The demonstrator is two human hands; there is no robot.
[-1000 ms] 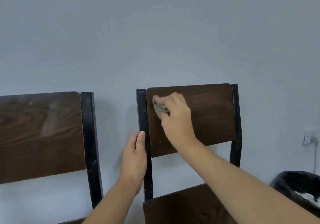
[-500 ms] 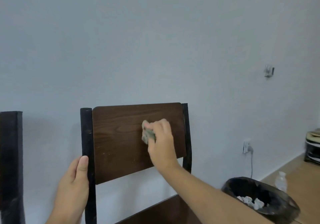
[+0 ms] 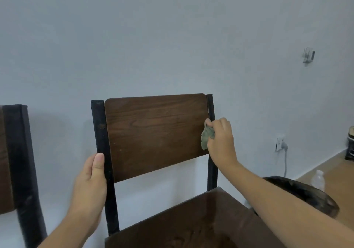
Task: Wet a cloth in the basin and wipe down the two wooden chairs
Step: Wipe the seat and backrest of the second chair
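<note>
A dark wooden chair [image 3: 153, 133] with black metal posts stands against the pale wall, its seat low in the frame. My right hand [image 3: 221, 142] presses a crumpled green cloth [image 3: 206, 137] against the right edge of the backrest, beside the right post. My left hand [image 3: 90, 184] grips the left black post just below the backrest's lower corner. A second wooden chair [image 3: 17, 161] shows only its right post and a strip of backrest at the far left edge. The basin is out of sight.
A black-lined waste bin [image 3: 304, 194] sits on the floor right of the chair, under my right forearm. A clear plastic bottle [image 3: 318, 179] stands behind it. A wall socket with a white cable [image 3: 281, 145] is on the wall, and a wall hook [image 3: 308, 55] higher up.
My right hand has swept the cloth from the backrest's upper left across to its right edge. My view has swung right, pushing the left chair almost out of frame. My left hand stays on the post.
</note>
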